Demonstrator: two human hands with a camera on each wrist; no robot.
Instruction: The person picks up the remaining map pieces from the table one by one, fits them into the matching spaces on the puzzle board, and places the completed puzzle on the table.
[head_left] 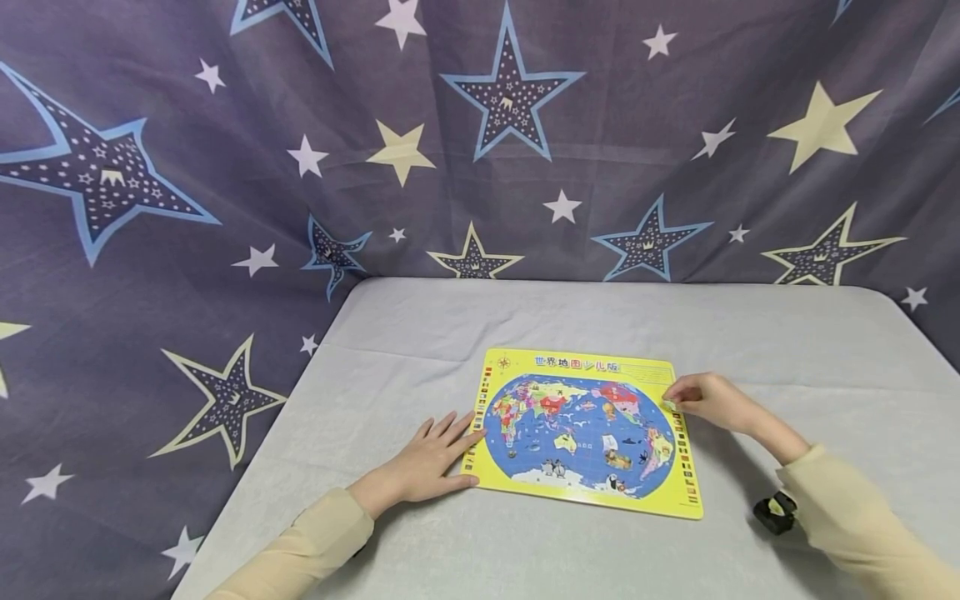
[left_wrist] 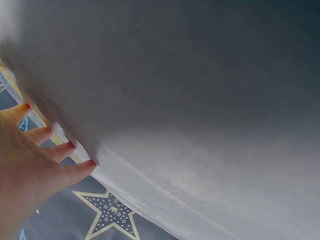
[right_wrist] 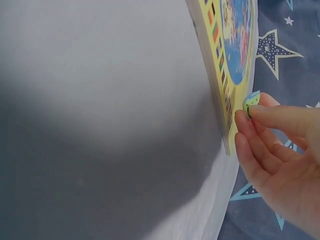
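Note:
A yellow-bordered world map board (head_left: 577, 497), with blue oceans, coloured continents and small flags down both sides, lies flat on the table. My left hand (head_left: 420, 462) rests with spread fingers at the board's left edge, fingertips over the yellow border. At the upper right edge, my right hand (head_left: 708, 400) pinches a small green and blue piece (right_wrist: 251, 102) between thumb and fingers. That piece looks thin and is partly covered by the thumb in the right wrist view. The board's thick side shows next to the right fingertips (right_wrist: 240, 120).
A pale grey cloth covers the table (head_left: 420, 333). Behind it and on the left hangs a dark curtain (head_left: 480, 208) printed with stars. A black band-like device (head_left: 775, 512) sits at the right wrist, beside the beige sleeve (head_left: 840, 500).

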